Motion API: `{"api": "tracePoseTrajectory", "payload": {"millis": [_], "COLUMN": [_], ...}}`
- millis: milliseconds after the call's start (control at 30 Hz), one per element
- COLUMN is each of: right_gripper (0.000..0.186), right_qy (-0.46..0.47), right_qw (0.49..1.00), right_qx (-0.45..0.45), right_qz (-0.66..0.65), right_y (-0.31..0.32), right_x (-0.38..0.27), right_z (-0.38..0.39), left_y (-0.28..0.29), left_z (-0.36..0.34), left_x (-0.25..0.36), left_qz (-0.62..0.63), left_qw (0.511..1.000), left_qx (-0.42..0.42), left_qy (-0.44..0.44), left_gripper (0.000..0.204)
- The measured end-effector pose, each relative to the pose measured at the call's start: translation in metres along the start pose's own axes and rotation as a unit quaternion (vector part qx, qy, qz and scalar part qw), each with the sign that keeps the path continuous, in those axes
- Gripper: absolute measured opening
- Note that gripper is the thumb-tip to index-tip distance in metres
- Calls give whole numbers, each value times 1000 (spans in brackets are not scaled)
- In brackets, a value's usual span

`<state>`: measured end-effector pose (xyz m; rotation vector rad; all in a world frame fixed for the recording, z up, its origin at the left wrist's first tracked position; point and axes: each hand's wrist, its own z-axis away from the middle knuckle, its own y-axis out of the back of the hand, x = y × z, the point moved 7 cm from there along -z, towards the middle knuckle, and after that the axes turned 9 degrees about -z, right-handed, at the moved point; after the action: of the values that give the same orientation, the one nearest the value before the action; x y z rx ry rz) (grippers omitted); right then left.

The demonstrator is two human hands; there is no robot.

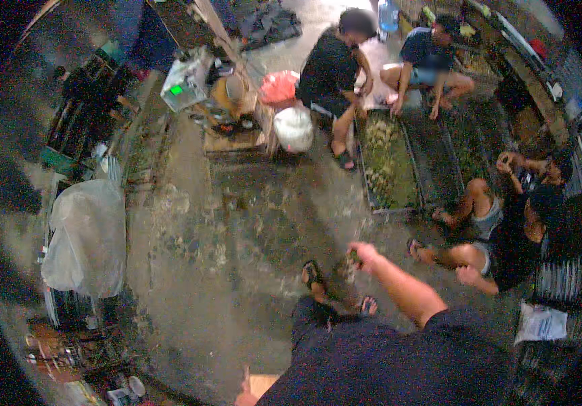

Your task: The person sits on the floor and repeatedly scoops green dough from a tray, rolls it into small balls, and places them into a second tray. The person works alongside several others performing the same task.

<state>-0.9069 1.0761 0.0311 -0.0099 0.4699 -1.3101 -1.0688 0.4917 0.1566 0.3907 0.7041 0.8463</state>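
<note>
My right arm reaches out over the concrete floor. My right hand (pixel 364 258) has its fingers curled round a small dark object (pixel 353 257), too small and blurred to name. Down at the lower edge, my left hand (pixel 246 392) shows only in part, a finger or thumb pointing up. Right beside it is a flat light-tan piece (pixel 264 384), like board or wood. Whether the left hand grips that piece cannot be told, as my dark shirt covers much of it.
Two people sit at the far end of a shallow tray (pixel 391 193) of yellow-green pieces. Others sit close on my right. A plastic-covered stack (pixel 88 237) stands left. Ahead are a low wooden stand (pixel 237 140), a white bag (pixel 293 128) and a red bag (pixel 279 86).
</note>
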Motion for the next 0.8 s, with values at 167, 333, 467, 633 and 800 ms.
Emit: {"api": "tracePoseTrajectory", "payload": {"millis": [167,333,467,633,800], "right_gripper": [24,23,24,23,24], "right_qy": [45,45,67,28,53], "right_qw": [992,979,962,964,969], "right_qx": [69,109,123,125,88], "right_qz": [-97,-163,-233,-233,-226], "right_y": [-5,21,34,43,19], "right_x": [-47,-89,-127,-159,-245], "right_z": [16,19,13,-34,-81], "left_y": [48,141,218,255,276], "left_z": [-77,-128,-168,-186,-185], "left_x": [-18,5,44,81,108], "left_qz": [-59,-98,-108,-125,-165], "left_qw": [997,987,981,980,980], "left_qx": [3,37,54,51,-9], "left_qy": [-57,-125,-149,-150,-108], "left_gripper": [67,77,76,74,68]}}
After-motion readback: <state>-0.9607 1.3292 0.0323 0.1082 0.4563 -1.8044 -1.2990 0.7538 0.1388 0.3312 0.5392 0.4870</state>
